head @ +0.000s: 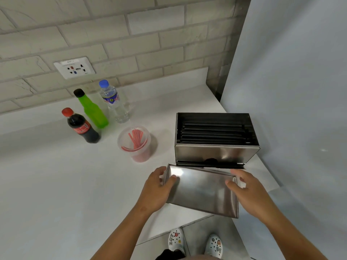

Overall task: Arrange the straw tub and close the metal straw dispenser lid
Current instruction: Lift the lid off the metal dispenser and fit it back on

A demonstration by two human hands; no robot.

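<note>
White counter (56, 184) holds the open straw dispenser (216, 152) at 3 o'clock, the straw tub (134, 142) beside it. Left hand (157, 186) and right hand (247, 188) pinch the metal lid (201, 192) ends. Next, I think: lift it on top.

lid (201, 190) — shiny brushed metal | dispenser (216, 153) — same glossy steel | straw tub (135, 142) clear plastic | counter (56, 175) smooth, matt white

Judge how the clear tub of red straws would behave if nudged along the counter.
The straw tub looks like thin plastic holding only a few red straws, so probably light and easy to slide on the smooth counter. It is fairly tall, so a high push might tip it.
</note>
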